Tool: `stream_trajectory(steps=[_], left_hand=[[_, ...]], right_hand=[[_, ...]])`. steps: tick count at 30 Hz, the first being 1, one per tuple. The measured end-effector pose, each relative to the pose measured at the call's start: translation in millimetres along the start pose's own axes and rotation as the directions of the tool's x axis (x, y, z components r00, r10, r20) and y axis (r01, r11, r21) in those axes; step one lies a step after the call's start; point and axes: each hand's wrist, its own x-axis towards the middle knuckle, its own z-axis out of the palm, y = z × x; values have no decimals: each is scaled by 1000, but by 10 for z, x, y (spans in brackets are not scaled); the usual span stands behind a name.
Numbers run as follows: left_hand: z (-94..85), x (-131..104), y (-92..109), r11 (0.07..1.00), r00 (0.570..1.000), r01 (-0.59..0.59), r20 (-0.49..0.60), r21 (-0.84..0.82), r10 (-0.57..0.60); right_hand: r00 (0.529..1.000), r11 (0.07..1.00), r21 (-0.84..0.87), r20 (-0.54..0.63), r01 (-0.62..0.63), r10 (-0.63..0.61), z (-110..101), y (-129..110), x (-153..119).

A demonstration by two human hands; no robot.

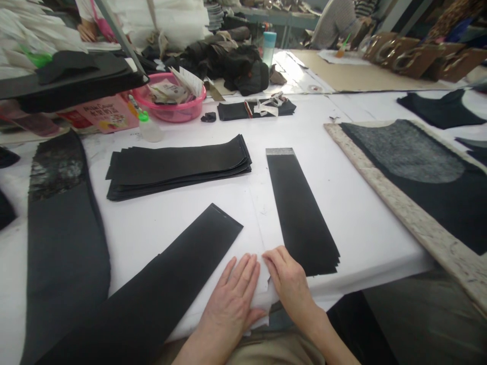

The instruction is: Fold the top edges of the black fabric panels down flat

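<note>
My left hand (234,299) lies flat on the white table covering (243,243) near the front edge, its fingers stretched out. Just right of it, my right hand (287,276) has its fingers pinched together at the white covering; whatever is between the fingertips is too small to make out. A stack of black strips (300,213) with a grey top end lies beyond my right hand. To the left of my left hand, a long black piece (171,274) runs diagonally to the front edge. Farther back sits a pile of wide black strips (178,165).
A pink basin (173,114) with papers and a clear bottle (150,126) stand at the back left. A speckled board (384,197) carrying black fabric is on the right. Black fabric (68,228) lies far left. Other people are at the back.
</note>
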Motion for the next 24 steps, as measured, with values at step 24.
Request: stream_trajectory(steps=[24], left_hand=[[-239,11,294,872,902,-422,-18,-247,432]], right_hand=[[995,980,194,95,-48,30,-152,37,48]])
